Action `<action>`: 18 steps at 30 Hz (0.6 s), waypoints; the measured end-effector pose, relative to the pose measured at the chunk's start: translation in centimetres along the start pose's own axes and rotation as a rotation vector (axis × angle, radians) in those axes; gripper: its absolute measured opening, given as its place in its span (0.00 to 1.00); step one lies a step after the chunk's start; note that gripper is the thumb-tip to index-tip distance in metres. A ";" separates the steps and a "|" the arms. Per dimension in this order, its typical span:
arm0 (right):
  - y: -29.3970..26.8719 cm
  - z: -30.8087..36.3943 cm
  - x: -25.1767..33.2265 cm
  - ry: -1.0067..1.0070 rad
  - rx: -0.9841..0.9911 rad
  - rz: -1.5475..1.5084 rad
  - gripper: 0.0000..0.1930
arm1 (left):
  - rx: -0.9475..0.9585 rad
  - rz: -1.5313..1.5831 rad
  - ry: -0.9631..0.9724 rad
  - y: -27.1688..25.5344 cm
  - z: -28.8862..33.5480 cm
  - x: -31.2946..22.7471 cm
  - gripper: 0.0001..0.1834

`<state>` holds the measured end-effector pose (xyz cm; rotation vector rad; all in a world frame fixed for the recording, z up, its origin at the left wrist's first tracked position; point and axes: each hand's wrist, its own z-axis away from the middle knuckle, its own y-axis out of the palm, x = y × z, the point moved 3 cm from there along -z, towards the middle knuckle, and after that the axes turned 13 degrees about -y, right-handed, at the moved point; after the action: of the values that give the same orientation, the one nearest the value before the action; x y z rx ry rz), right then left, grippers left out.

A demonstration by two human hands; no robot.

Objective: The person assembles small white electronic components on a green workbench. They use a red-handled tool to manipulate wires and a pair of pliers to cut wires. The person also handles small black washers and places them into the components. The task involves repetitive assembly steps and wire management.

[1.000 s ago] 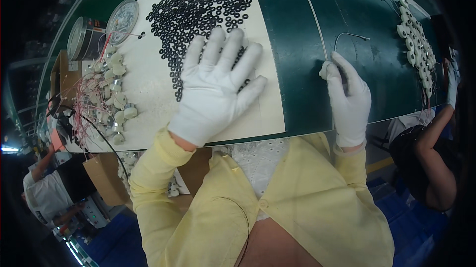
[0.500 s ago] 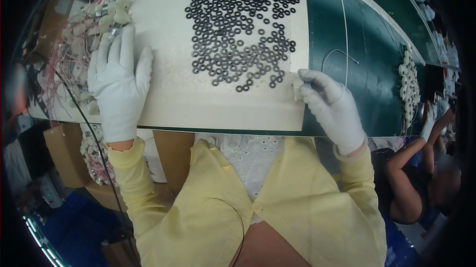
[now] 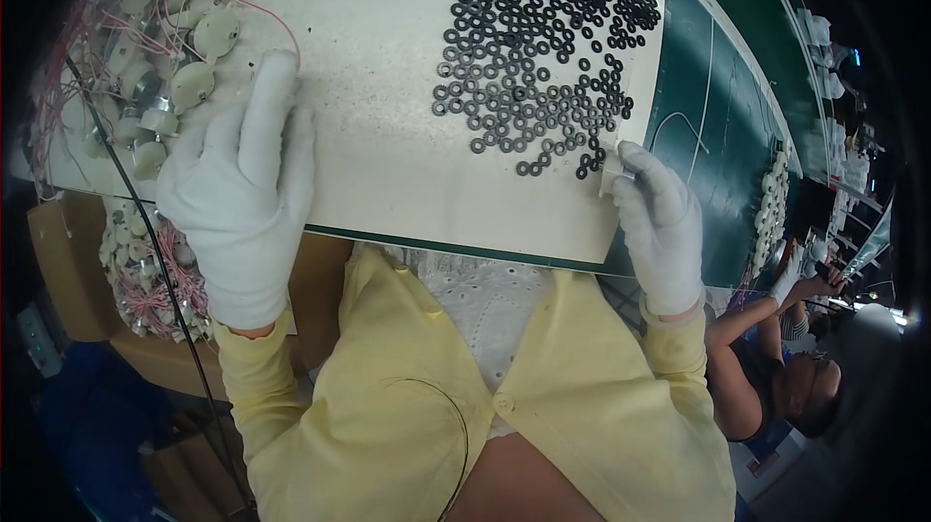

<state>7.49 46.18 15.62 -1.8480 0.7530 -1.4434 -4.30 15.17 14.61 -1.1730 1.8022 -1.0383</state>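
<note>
Right hand [image 3: 662, 221] nearer rings [image 3: 529, 32], piece [image 3: 610, 173] unclear

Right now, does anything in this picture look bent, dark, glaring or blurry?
In the head view, the green work surface has a bowed far edge and the corners fall to black; also in the head view, a bright light glares near the right rim, while the black rings look fairly distinct.

Rings [image 3: 543, 13] lie on the sheet [image 3: 388, 153] with wired parts [image 3: 192, 85] heaped left of them, a mat [image 3: 682, 85] to the right bears what seem similar parts [image 3: 773, 197] toward its right edge, and a box [image 3: 70, 270] below the sheet's left holds another pile [image 3: 145, 291].
</note>
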 end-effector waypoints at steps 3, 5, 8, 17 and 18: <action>-0.1 -0.6 0.6 -0.091 0.025 0.141 0.20 | -0.033 0.098 0.022 0.2 -0.2 0.1 0.23; -0.2 -0.9 0.9 -0.153 0.035 0.246 0.21 | -0.075 0.077 0.036 0.0 -0.7 0.1 0.23; -0.4 -1.4 1.2 -0.207 0.050 0.328 0.22 | -0.084 0.089 0.089 0.4 -1.0 0.6 0.24; -0.2 -1.9 1.0 -0.201 0.095 0.291 0.22 | -0.023 0.205 0.137 0.4 -0.8 -0.2 0.28; -0.2 -2.0 1.1 -0.201 0.118 0.306 0.21 | -0.030 0.214 0.140 0.4 -0.9 -0.4 0.27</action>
<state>5.77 45.13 16.77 -1.6737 0.7924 -1.0676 -5.07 15.85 14.70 -0.9202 2.0092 -0.9910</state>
